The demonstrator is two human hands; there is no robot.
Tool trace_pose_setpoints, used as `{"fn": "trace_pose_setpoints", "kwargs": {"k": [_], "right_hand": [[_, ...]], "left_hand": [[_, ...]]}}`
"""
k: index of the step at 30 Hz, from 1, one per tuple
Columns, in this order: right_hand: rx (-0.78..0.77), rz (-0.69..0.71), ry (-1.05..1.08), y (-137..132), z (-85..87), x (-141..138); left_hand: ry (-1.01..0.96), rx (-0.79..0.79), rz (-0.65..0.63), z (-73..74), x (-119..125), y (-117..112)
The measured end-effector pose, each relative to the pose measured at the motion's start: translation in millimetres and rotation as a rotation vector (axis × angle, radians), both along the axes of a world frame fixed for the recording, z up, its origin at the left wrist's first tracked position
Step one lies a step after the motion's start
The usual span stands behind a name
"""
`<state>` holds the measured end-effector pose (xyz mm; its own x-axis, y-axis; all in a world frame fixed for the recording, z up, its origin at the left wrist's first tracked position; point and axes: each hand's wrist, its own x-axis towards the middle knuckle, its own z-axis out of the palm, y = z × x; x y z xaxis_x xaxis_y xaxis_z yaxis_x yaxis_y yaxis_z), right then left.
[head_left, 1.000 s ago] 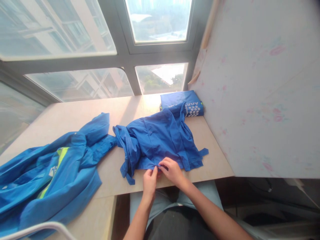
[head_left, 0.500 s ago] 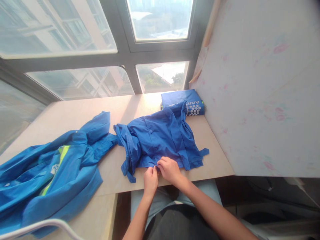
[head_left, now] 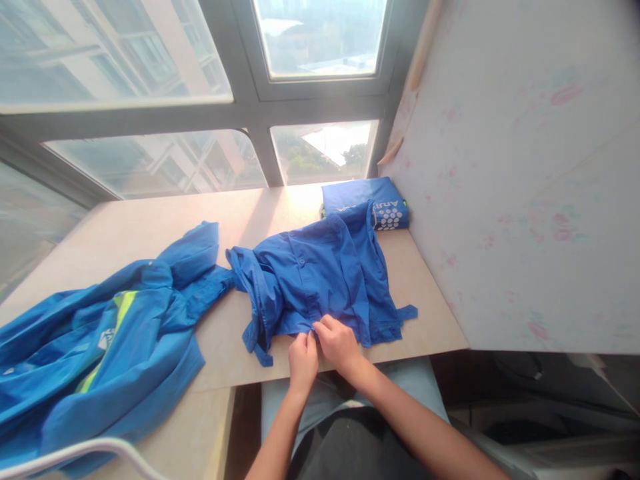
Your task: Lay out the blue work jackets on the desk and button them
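Note:
A blue buttoned jacket (head_left: 315, 267) lies spread and wrinkled on the table, its near edge toward me. At the middle of that edge my left hand (head_left: 303, 360) is closed, pinching the cloth between thumb and fingers. My right hand (head_left: 338, 341) pinches the same edge just to the right, so the two hands nearly touch. A button shows on the front strip above them. Whatever small part lies between the fingertips is hidden. One sleeve end bunches at the left, and a strap sticks out at the right.
Another blue garment (head_left: 125, 333) with a yellow-green stripe lies heaped at the left. A folded blue garment with white print (head_left: 390, 213) rests at the back right, against a flowered wall panel (head_left: 540, 200). A white curved tube (head_left: 100, 443) crosses the lower left. Windows (head_left: 325, 40) stand behind the table.
Both hands keep their pinch on the jacket's near edge, with only small finger shifts. The jacket's lower right corner has moved slightly to the left.

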<state>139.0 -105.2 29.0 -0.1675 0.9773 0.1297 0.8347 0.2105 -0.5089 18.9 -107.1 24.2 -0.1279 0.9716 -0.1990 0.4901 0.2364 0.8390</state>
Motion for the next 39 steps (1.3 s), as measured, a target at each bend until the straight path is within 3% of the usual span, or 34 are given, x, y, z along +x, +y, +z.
{"fn": "trace_pose_setpoints", "kwargs": {"k": [7, 12, 18, 21, 25, 29, 31, 35, 37, 39], "right_hand": [[-0.043, -0.038, 0.169, 12, 7.6, 5], [-0.085, -0.091, 0.276, 15, 3.5, 7], [-0.104, -0.201, 0.515, 23, -1.9, 12], [-0.086, -0.3, 0.681, 29, 2.1, 28], [-0.056, -0.498, 0.846, 39, 9.2, 71], [-0.043, -0.541, 0.633, 44, 15.0, 108], [0.061, -0.505, 0.453, 41, 21.8, 111], [0.329, -0.324, 0.224, 35, 45.3, 81], [0.324, -0.163, 0.155, 38, 54.6, 59], [0.253, -0.088, 0.083, 45, 56.9, 42]], "left_hand": [[-0.092, 0.001, 0.01, -3.1, -3, -2], [-0.14, 0.006, 0.006, -8.4, -5, -4], [-0.29, -0.046, -0.019, -2.9, -5, -5], [-0.353, -0.108, -0.003, 0.4, -12, -5], [-0.31, -0.156, 0.03, 3.6, -39, -6], [-0.188, -0.208, -0.085, 14.7, -73, -7], [-0.057, -0.172, -0.122, 24.0, -83, -7], [0.065, 0.009, -0.128, 42.9, -73, -3], [0.075, 0.13, -0.148, 49.8, -58, 3], [0.096, 0.254, -0.18, 54.5, -39, 10]]}}
